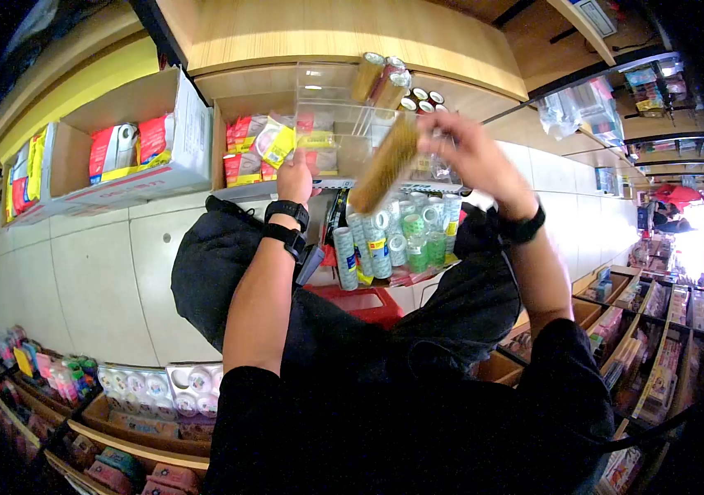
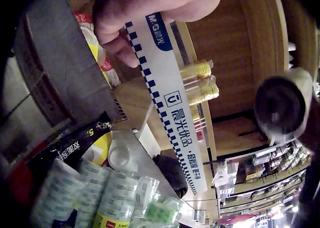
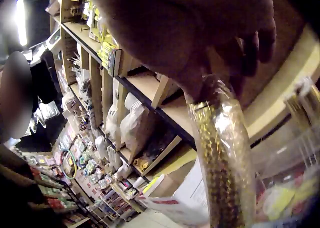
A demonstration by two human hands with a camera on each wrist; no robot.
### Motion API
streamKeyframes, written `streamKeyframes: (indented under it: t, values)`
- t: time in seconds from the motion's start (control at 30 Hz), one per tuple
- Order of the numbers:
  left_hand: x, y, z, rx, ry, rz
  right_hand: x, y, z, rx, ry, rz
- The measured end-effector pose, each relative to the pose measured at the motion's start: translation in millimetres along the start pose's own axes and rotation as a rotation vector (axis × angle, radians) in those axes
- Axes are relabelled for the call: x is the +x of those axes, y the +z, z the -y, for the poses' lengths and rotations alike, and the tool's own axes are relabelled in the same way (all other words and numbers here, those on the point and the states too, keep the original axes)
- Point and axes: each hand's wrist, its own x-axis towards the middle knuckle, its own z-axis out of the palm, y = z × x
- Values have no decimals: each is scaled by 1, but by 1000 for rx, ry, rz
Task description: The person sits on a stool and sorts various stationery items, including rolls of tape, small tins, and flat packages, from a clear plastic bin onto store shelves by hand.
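Note:
My right hand grips the upper end of a long gold-patterned roll in clear wrap, tilted above the clear bin's front edge. In the left wrist view the roll's dark round end faces the camera, blurred. My left hand holds the front of the clear bin, fingers round its white and blue label strip. Several gold and dark red rolls stand in the bin's right side.
Wrapped tubes of clear and green tape stand between the knees, above a red stool. Cardboard boxes with red and yellow packets are at the left. A wooden shelf lies behind the bin; stocked racks line the right.

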Motion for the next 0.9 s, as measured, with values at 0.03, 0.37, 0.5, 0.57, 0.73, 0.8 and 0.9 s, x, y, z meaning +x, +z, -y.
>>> streamKeyframes:
  t: [0.03, 0.37, 0.5, 0.57, 0.73, 0.8, 0.9]
  values:
    - [0, 0, -1, 28, -8, 7, 16, -10, 1, 22, -24, -65]
    - [-2, 1, 1, 43, 18, 8, 154, 15, -64, -573, -34, -376]
    - [2, -1, 2, 18, 15, 3, 167, 35, -83, -659, 139, -279]
    - [6, -3, 3, 94, -54, 61, 171, 38, -92, -668, 163, -233]
    - [7, -1, 7, 39, -10, 40, 177, 44, -101, -655, 265, -304]
    - [6, -1, 6, 42, -19, 43, 179, 44, -101, -649, 256, -300]
    - [4, 0, 5, 49, -13, 44, 181, 42, -102, -650, 240, -291]
